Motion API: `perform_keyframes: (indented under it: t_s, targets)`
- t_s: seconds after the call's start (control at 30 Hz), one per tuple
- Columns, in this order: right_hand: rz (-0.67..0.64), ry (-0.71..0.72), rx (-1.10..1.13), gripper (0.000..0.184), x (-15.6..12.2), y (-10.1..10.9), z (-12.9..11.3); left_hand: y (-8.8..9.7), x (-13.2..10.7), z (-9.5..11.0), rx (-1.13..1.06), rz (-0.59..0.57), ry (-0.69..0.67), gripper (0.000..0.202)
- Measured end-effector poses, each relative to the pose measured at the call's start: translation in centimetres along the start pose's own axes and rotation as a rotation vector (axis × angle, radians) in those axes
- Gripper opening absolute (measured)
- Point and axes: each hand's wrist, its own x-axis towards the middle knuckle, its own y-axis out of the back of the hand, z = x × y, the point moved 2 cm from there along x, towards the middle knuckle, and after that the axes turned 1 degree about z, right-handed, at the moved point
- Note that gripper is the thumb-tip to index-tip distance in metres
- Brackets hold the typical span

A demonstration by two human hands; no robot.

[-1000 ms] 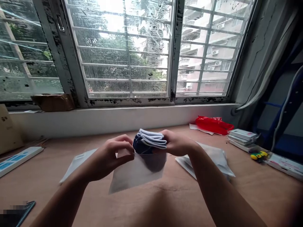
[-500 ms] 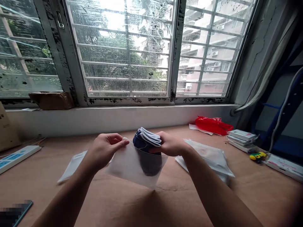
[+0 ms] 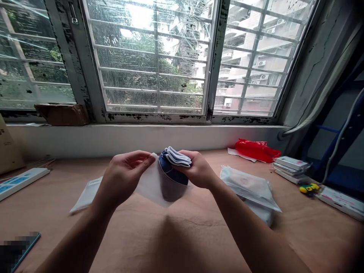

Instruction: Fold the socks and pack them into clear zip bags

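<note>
Now the cloth (image 3: 174,175), folded dark blue with white layers at its upper end, sits partway in the mouth of a frosted bag (image 3: 149,185), held up over the table (image 3: 127,235). Its lower part shows greyed through the film; the upper part stands clear of the rim. A second ago the cloth lay more level and the bag's bottom edge ran down to the left; now both tilt, with one bag corner pointing down toward the table. The left hand (image 3: 122,174) pinches the bag's edge, thumb and fingertips together, where earlier its fingers spread wider at the mouth. The right hand (image 3: 200,170) is clamped on the cloth's right side, as before. On the table, a flat packet (image 3: 87,195) lies beyond the left forearm, and frosted packets (image 3: 247,185) lie in a pile near the right forearm; what they contain is hard to make out. Farther right are a red bag (image 3: 256,149), its contents hidden, and stacked boxes (image 3: 291,163). A brown box (image 3: 64,114) rests on the sill (image 3: 148,126), its inside out of view.
</note>
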Motion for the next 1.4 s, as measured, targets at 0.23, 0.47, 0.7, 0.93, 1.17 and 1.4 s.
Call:
perform_keyframes:
  t_s: [0.23,0.47,0.7,0.93,1.17,1.4]
  targets:
    - [0.075,-0.031,-0.038,0.022,-0.4,-0.9,-0.8,-0.9,-0.8,0.9,0.079,0.082,-0.028,0.032]
    - [-0.176,-0.134,0.382,0.028,-0.1,-0.3,0.6,-1.0,-0.6,0.3,0.031,0.060,-0.028,0.032]
    - [-0.119,-0.163,0.704,0.033,-0.2,-1.5,1.4,-1.2,-0.5,0.3,-0.010,0.059,-0.105,0.027]
    - [-0.128,-0.124,0.371,0.013,-0.2,-1.8,0.2,-0.9,-0.5,0.4,0.017,0.085,-0.102,0.023]
    - [-0.236,-0.151,0.053,0.008,-1.2,-2.1,-1.3,-1.6,-1.4,1.3,0.109,0.101,-0.224,0.017]
    - [-0.268,-0.173,-0.168,0.011,-0.9,-3.5,-1.2,-3.8,-2.7,2.2,0.199,0.017,-0.351,0.014]
